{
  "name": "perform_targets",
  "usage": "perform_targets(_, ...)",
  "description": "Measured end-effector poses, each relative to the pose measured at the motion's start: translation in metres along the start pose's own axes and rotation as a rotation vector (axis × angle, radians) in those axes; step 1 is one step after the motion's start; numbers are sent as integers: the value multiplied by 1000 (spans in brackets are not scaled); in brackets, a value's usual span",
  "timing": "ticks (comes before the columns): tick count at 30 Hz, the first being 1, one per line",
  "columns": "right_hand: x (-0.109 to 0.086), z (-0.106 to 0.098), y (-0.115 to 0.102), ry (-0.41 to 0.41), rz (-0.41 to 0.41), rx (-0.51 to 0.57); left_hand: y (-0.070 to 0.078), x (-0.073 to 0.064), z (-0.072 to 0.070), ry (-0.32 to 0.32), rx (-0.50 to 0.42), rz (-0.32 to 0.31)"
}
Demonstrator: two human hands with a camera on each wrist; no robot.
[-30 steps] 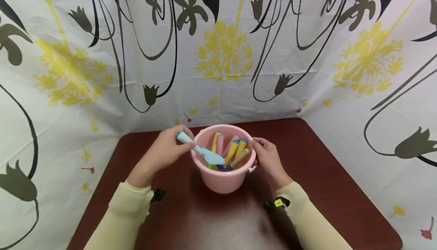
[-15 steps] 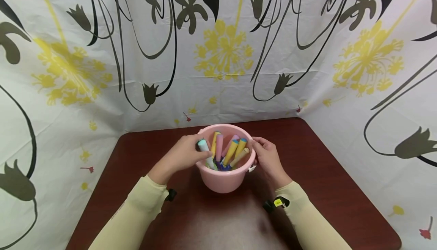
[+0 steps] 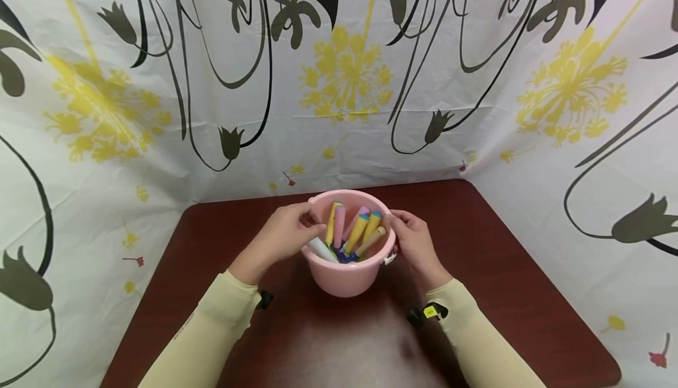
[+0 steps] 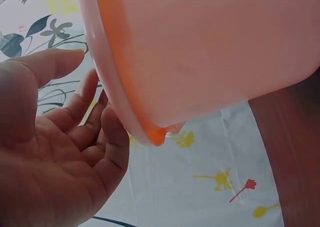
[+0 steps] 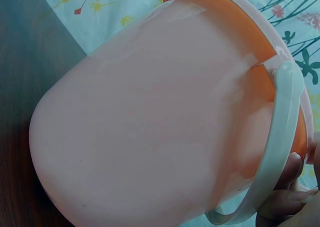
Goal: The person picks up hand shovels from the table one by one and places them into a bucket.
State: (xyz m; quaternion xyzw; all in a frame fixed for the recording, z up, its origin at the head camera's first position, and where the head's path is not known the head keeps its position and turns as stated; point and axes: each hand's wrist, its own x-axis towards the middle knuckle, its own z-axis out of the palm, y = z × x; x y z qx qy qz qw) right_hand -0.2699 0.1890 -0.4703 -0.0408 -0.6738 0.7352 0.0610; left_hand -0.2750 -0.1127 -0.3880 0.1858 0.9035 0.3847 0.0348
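Note:
A pink bucket (image 3: 344, 279) stands on the table, with several yellow, pink and tan handles (image 3: 356, 232) sticking up in it. A light blue toy shovel (image 3: 322, 250) leans inside the bucket's left part; only its pale handle shows. My left hand (image 3: 286, 235) hovers at the left rim, and its wrist view shows the fingers (image 4: 112, 142) loosely bent with nothing held, the thumb apart from them. My right hand (image 3: 415, 244) pinches the rim at the right, thumb and fingers on either side. In the right wrist view the white bucket handle (image 5: 280, 142) hangs beside the fingers.
The bucket rests on a dark red-brown table (image 3: 508, 305) with rounded corners. A white curtain (image 3: 349, 158) with plant prints surrounds the table's back and sides. Dark straps with small devices (image 3: 431, 311) sit at both wrists.
My left hand has carried the light blue toy shovel rightward into the bucket and let go of it. My right hand has stayed on the rim.

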Motion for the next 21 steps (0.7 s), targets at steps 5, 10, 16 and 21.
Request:
perform_targets(5,-1,3,-1,-4,14,6,-4,-8,-3,49,-26,6)
perform_targets(10,1,1,-3,-16,21,-32,-18,-16,-5,126,-70,31)
perform_targets(16,-1,-12,-3,-50,-6,-204,-35,-26,-4,203,-64,68)
perform_targets(21,-3,-27,-2,-31,-91,-324,-47,-33,-7,275,42,71)
